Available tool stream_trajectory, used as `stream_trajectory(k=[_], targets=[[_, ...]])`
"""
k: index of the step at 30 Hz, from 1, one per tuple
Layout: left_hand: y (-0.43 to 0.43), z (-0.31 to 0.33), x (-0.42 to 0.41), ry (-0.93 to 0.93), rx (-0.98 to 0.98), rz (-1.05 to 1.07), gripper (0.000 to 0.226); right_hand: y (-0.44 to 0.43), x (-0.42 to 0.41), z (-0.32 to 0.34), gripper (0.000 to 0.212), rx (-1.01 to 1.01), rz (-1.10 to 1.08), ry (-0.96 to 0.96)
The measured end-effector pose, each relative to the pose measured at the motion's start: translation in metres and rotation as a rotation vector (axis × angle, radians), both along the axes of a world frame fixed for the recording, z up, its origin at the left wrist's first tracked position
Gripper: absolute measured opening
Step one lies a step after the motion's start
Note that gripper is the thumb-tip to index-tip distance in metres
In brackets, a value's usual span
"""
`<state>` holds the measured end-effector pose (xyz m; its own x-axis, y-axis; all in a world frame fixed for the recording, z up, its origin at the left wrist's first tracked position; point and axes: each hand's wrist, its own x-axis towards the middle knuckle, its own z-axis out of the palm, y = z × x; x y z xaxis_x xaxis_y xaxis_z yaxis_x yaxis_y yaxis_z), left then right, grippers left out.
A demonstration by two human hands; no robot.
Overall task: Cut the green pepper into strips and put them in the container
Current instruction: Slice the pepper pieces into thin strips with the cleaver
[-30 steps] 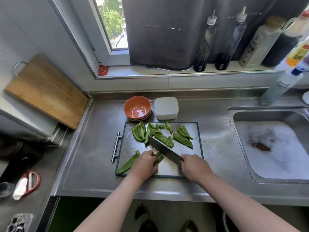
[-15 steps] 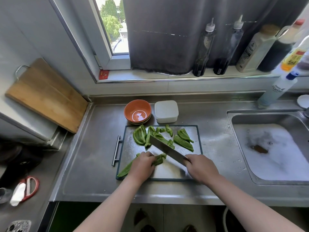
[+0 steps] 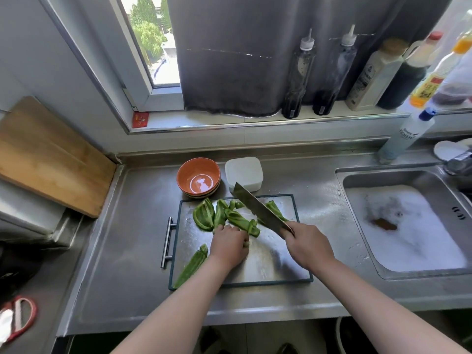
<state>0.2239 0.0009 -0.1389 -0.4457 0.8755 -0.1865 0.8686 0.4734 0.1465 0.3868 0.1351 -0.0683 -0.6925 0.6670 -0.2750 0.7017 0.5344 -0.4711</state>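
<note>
Change: the broad steel-bladed kitchen knife (image 3: 260, 209) has risen off the board and now slants above the far pieces, its tip over the container's near edge. The left hand (image 3: 229, 245) has moved up the board to the pile.
Right hand: the right hand (image 3: 307, 245) has its fingers wrapped round the knife handle, close to the heel of the blade.
Left hand: the fingers curl down at the pile's near edge. The fingertips are hidden, so whether they pinch a piece cannot be told.
Pepper: wide, curved green pepper pieces (image 3: 241, 221) lie heaped on the far half of the steel cutting board with a dark green rim (image 3: 268, 264). One long green pepper strip (image 3: 191, 265) lies apart at the near left corner.
Container: the white square plastic container (image 3: 244, 172) stands on the steel bench (image 3: 127, 251) just beyond the board, beside the stacked orange bowls (image 3: 198, 176). It appears lidded, and no pepper shows in it.
Step in hand: probably drawing a fresh piece forward to slice.
Doing it well: lay one piece flat and clear of the pile, and tuck the fingertips behind the knuckles. Lower the blade only once the piece is steady, since the metal board looks slick and pieces may slide.
</note>
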Motion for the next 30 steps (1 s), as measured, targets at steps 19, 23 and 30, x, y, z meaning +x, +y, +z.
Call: stream_trajectory(k=[19, 23, 30], targets=[[-0.012, 0.019, -0.074, -0.282, 0.388, 0.254, 0.004, 0.000, -0.035, -0.006, 0.030, -0.045, -0.029, 0.017], [-0.062, 0.026, -0.077, -0.169, 0.196, 0.316, 0.004, -0.010, -0.045, 0.001, 0.031, -0.060, 0.022, 0.029], [-0.078, 0.011, -0.068, -0.353, -0.066, 0.449, 0.021, -0.031, -0.056, 0.002, 0.028, -0.033, 0.083, 0.027]])
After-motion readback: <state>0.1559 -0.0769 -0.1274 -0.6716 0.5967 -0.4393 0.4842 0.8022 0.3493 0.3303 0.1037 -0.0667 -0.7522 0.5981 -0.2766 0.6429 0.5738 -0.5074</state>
